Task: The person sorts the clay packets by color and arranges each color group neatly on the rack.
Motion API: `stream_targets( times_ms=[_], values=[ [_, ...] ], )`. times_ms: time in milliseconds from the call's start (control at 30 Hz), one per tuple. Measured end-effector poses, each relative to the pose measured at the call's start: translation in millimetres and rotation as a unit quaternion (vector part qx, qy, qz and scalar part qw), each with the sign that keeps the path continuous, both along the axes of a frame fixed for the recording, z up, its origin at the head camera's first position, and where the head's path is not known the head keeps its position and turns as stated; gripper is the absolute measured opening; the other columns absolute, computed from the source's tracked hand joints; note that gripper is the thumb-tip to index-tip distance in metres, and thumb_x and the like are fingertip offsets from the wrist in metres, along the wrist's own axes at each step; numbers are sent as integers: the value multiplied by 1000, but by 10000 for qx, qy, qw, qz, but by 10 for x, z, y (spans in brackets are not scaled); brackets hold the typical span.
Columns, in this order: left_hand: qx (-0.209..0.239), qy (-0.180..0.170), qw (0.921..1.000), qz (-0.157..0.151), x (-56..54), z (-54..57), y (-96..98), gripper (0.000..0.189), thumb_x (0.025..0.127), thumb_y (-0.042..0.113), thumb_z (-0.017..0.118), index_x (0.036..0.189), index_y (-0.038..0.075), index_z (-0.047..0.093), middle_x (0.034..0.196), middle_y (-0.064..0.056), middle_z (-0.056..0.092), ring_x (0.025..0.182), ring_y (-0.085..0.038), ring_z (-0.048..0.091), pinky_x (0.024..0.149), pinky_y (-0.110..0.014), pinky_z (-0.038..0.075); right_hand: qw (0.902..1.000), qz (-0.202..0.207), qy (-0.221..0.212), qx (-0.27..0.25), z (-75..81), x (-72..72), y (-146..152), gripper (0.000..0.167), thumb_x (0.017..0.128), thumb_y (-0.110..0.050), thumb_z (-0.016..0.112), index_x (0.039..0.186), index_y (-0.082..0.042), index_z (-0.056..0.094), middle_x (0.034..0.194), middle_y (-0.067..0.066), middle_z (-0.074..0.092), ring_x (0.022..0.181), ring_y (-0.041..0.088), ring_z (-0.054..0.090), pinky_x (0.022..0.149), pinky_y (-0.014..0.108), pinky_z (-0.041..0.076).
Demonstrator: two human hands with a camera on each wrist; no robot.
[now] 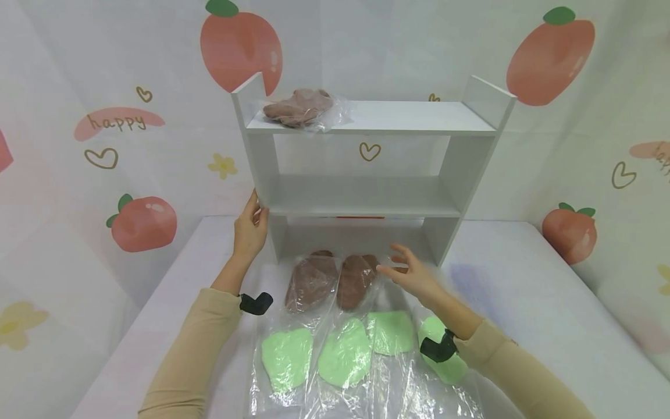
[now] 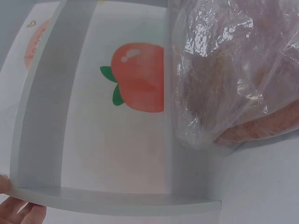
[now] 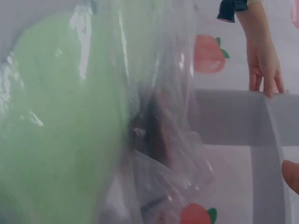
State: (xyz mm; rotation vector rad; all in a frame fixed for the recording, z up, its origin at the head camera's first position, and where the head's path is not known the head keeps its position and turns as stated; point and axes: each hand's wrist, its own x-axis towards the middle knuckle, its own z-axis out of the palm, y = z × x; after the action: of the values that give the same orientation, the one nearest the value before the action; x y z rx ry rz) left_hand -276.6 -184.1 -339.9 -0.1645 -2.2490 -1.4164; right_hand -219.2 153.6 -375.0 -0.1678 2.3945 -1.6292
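Note:
A white three-tier shelf rack (image 1: pixel 366 201) stands at the back of the table. My left hand (image 1: pixel 251 230) holds its left side panel near the middle shelf, thumb at the front edge and fingers along the outer face. In the left wrist view, thumb and fingers lie on either side of the panel edge. My right hand (image 1: pixel 413 273) hovers with spread, bent fingers beside a brown piece in a clear bag (image 1: pixel 357 283), holding nothing. Another bagged brown piece (image 1: pixel 312 282) lies to its left. A third bagged brown lump (image 1: pixel 300 109) rests on the top shelf's left end.
Several flat light-green pieces in clear plastic bags lie in front of the rack, including a left one (image 1: pixel 287 358), a middle one (image 1: pixel 345 355) and one under the right wrist (image 1: pixel 445 355). A fruit-patterned cloth (image 1: pixel 146 224) hangs behind the white table (image 1: pixel 523 279).

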Motion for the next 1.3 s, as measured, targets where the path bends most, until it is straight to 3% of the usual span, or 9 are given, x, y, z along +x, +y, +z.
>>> stream_targets(
  times_ms=[333,600,767,967,1100,1300],
  values=[
    [14,-16,10000,-17,-2,-7,-4,54,97,7,44,148,15,27,144,-22,41,126,-39,48,103,-45,47,9992,-288,-262,121,-202,73,-127,89,85,-36,67,150,-13,11,152,28,11,135,50,26,109,62,32],
    [78,44,10000,-40,-1,-9,2,54,97,6,44,148,13,27,143,-23,41,125,-39,49,103,-45,47,9987,-298,-407,-12,-328,84,-239,91,83,-31,70,150,-16,9,150,33,13,135,53,24,109,64,28],
    [95,63,9999,-65,-1,-12,3,54,97,6,45,148,13,27,143,-23,41,124,-39,50,102,-45,47,9991,-241,-350,-64,-391,66,-299,94,81,-25,72,150,-15,10,149,32,20,130,48,34,106,58,37],
    [102,102,9999,-51,3,-12,2,54,97,5,44,148,12,27,143,-24,41,124,-41,50,102,-46,47,9992,-185,-346,41,-426,42,-356,96,79,-25,75,150,-13,11,152,28,16,137,49,22,111,62,28],
    [95,37,9999,-57,0,-16,-6,54,98,6,44,148,13,27,144,-23,40,125,-40,48,103,-46,46,9990,-215,-370,153,-430,38,-396,93,80,-25,74,150,-13,14,153,25,16,137,50,22,110,64,28],
    [54,18,10000,-28,9,-10,-2,53,98,7,44,148,12,27,143,-24,40,124,-41,49,102,-46,47,9996,-94,-180,181,-477,36,-410,93,79,-39,73,149,-14,18,154,21,16,138,50,16,109,68,24]
  ],
)
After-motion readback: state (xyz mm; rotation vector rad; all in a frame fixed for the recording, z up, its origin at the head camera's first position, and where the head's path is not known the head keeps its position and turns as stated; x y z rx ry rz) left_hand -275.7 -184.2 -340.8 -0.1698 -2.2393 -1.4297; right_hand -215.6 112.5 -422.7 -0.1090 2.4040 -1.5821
